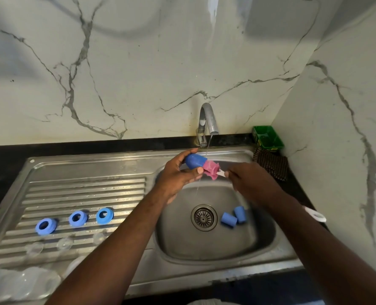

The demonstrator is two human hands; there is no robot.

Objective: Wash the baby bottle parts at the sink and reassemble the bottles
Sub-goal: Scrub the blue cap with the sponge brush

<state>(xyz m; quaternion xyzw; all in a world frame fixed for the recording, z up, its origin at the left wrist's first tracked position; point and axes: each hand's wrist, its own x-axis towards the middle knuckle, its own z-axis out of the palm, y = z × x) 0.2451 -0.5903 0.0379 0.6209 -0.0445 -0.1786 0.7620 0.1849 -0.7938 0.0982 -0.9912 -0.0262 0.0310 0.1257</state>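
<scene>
Clear bottles (17,282): blurred at the nearest edge of the draining board (83,190), seemingly waiting to be put back together.
Teats (64,243): three clear ones in a row on the board, likely left to drain.
Blue rings (78,218): three lined up just behind the teats, each apart.
Basin (204,245): two pale blue caps (228,219) lie side by side right of the drain (204,217), probably awaiting washing.
Left hand (178,177): grips a dark blue cap (195,161), mouth turned to meet the pink sponge (211,170).
Right hand (248,179): pinches the white handle (221,172), pressing the sponge at that mouth.
Tap (206,119): a thin stream falls where cap meets sponge, rinsing.
</scene>
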